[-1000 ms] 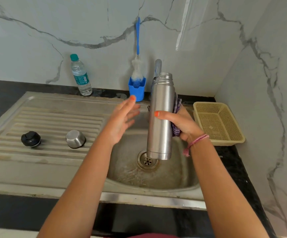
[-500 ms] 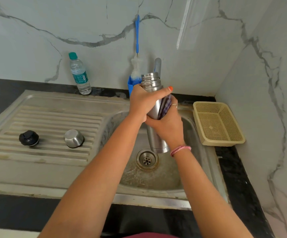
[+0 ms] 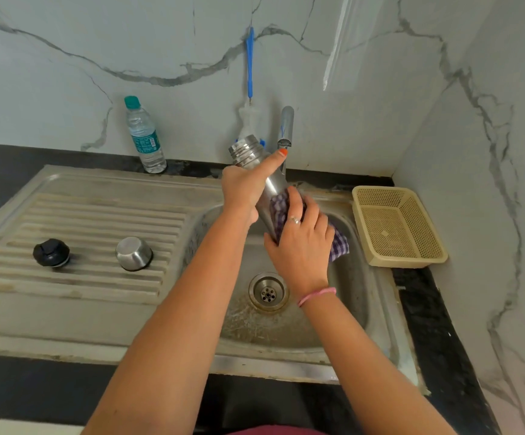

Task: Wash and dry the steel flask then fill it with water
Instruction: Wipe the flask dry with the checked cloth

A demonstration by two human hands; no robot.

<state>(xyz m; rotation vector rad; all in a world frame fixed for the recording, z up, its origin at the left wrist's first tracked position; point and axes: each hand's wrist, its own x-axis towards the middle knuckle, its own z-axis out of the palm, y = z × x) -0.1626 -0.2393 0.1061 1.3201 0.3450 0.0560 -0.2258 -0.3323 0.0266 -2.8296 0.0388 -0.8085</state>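
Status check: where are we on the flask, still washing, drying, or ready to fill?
Washing looks done: the tap shows no running water, and the stopper and steel cup sit on the drainboard. Drying is in hand: the left hand grips the flask near its neck, tilted over the sink, while the right hand wraps a checked cloth around the body. Filling is left.

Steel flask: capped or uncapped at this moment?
Uncapped. The steel flask shows bare neck threads, while the black stopper and the steel cup lid sit apart on the drainboard.
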